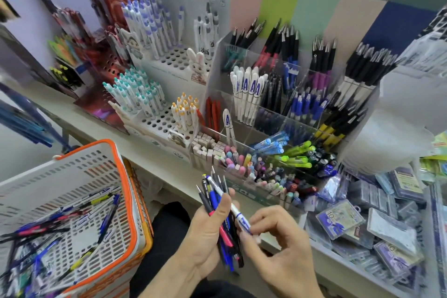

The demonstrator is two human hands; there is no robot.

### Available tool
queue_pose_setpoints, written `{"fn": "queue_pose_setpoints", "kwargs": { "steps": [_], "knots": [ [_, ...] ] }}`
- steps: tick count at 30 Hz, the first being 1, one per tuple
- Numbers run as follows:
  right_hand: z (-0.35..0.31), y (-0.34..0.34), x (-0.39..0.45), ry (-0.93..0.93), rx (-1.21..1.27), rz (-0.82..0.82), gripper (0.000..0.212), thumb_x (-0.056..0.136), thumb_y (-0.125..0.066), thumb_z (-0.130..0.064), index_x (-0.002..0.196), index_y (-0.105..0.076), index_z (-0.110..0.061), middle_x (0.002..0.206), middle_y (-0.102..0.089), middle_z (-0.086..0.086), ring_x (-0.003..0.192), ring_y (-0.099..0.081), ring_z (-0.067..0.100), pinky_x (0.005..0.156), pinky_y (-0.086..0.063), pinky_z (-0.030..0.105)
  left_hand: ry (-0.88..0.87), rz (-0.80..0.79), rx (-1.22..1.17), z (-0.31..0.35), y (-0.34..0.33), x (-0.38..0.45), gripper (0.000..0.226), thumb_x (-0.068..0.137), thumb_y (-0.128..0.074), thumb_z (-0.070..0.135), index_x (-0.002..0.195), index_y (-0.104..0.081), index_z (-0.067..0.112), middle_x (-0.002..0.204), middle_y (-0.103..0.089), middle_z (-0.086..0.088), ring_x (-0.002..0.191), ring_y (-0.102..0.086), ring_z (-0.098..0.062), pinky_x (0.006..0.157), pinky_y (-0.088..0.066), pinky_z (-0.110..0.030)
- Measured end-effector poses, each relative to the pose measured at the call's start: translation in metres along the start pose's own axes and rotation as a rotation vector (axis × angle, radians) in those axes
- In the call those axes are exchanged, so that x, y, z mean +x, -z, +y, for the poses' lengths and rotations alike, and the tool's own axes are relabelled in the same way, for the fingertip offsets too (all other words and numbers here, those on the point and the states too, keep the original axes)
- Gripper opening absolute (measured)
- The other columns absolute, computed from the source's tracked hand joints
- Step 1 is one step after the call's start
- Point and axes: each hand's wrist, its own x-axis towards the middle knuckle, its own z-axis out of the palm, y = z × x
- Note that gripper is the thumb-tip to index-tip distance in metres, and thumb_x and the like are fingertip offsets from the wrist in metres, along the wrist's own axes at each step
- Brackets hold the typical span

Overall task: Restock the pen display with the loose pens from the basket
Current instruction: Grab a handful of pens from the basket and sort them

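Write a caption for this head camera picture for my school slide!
Left hand holds a bundle of pens; right hand pulls out a white pen beside the basket.

This is a shop that sells pens. A clear pen display (278, 94) full of pens fills the middle, a shopping basket (125, 191) sits lower left, and packs (338, 219) lie lower right.

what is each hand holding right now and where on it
The left hand wraps a mixed bunch of pens around their middles, tips pointing up. The right hand pinches the white pen by its lower, blue-printed end, as if sliding it out.
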Motion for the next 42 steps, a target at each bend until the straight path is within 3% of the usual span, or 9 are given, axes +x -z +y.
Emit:
{"fn": "queue_pose_setpoints", "kwargs": {
  "steps": [7, 12, 17, 21, 25, 27, 30, 34, 42],
  "knots": [
    [0.004, -0.002, 0.002, 0.087, -0.150, -0.219, 0.015, 0.079, -0.087, -0.023, 0.077, -0.073, -0.026, 0.084, -0.064, -0.015, 0.071, -0.063, 0.007, 0.065, -0.048, 0.020, -0.003, -0.005, 0.005, 0.001, -0.003, 0.005, 0.043, 0.078, -0.069, 0.011, 0.119, -0.058, 0.004, 0.075, -0.053, -0.010, 0.061, -0.051, -0.021, 0.060, -0.044, -0.034],
    [0.001, 0.013, 0.015, 0.043, -0.109, -0.203, 0.014, 0.081, -0.085, -0.033, 0.084, -0.072, -0.030, 0.085, -0.066, -0.009, 0.070, -0.062, 0.014, 0.059, -0.051, 0.036, 0.050, -0.054, 0.027, 0.001, -0.005, 0.001, 0.045, 0.082, -0.067, 0.013, 0.123, -0.056, 0.001, 0.078, -0.054, -0.012, 0.064, -0.056, -0.024, 0.062, -0.053, -0.038],
    [0.004, 0.027, 0.020, -0.063, -0.183, -0.455, 0.034, 0.075, -0.090, -0.036, 0.106, -0.075, -0.037, 0.094, -0.062, -0.012, 0.074, -0.062, 0.011, 0.068, -0.048, 0.016, 0.017, 0.009, 0.049, -0.006, -0.007, 0.007, 0.047, 0.076, -0.073, 0.026, 0.114, -0.060, 0.001, 0.079, -0.053, -0.010, 0.068, -0.051, -0.023, 0.072, -0.047, -0.042],
    [0.005, 0.030, 0.023, -0.078, -0.138, -0.339, 0.036, 0.071, -0.083, -0.009, 0.099, -0.080, -0.032, 0.087, -0.069, -0.010, 0.071, -0.066, 0.012, 0.064, -0.052, 0.019, 0.020, 0.004, 0.108, -0.007, -0.002, 0.010, 0.078, 0.046, -0.099, 0.042, 0.109, -0.072, 0.004, 0.084, -0.063, -0.011, 0.079, -0.060, -0.025, 0.093, -0.046, -0.051],
    [-0.003, 0.040, 0.029, -0.241, 0.104, -0.173, 0.034, 0.076, -0.085, 0.004, 0.089, -0.082, -0.027, 0.087, -0.073, 0.001, 0.077, -0.069, 0.022, 0.071, -0.055, 0.024, -0.022, 0.020, 0.276, -0.007, -0.001, 0.006, 0.105, 0.025, -0.097, 0.060, 0.111, -0.070, 0.007, 0.083, -0.069, -0.016, 0.072, -0.068, -0.023, 0.060, -0.058, -0.034],
    [-0.006, 0.044, 0.034, -0.353, 0.292, -0.092, 0.016, 0.076, -0.087, -0.014, 0.090, -0.082, -0.021, 0.084, -0.073, 0.006, 0.074, -0.068, 0.019, 0.071, -0.056, 0.024, -0.033, -0.013, 0.260, -0.006, 0.001, 0.004, 0.103, 0.029, -0.097, 0.059, 0.109, -0.068, 0.002, 0.073, -0.063, -0.013, 0.063, -0.063, -0.020, 0.052, -0.053, -0.029],
    [-0.009, 0.052, 0.048, -0.430, 0.491, 0.158, 0.064, 0.057, -0.094, -0.057, 0.102, -0.076, -0.016, 0.082, -0.073, 0.009, 0.073, -0.069, 0.021, 0.075, -0.060, 0.026, 0.048, -0.161, 0.192, -0.001, 0.004, 0.003, 0.078, 0.046, -0.098, 0.047, 0.102, -0.071, 0.001, 0.069, -0.047, -0.008, 0.060, -0.053, -0.020, 0.056, -0.050, -0.028],
    [-0.012, 0.065, 0.063, -0.400, 0.522, 0.292, 0.091, 0.042, -0.099, -0.059, 0.110, -0.062, -0.011, 0.081, -0.074, 0.009, 0.069, -0.075, 0.026, 0.066, -0.063, 0.031, 0.178, -0.305, 0.134, -0.001, 0.010, 0.002, 0.074, 0.067, -0.090, 0.044, 0.116, -0.058, 0.000, 0.071, -0.044, -0.010, 0.061, -0.053, -0.027, 0.062, -0.053, -0.040],
    [-0.010, 0.058, 0.051, -0.428, 0.315, -0.039, 0.032, 0.068, -0.084, -0.008, 0.098, -0.072, -0.007, 0.079, -0.071, 0.023, 0.060, -0.071, 0.031, 0.053, -0.057, 0.031, 0.306, -0.399, 0.191, -0.011, 0.011, 0.001, 0.071, 0.074, -0.081, 0.055, 0.115, -0.059, 0.001, 0.081, -0.055, -0.012, 0.060, -0.051, -0.022, 0.051, -0.043, -0.028]
  ]
}}
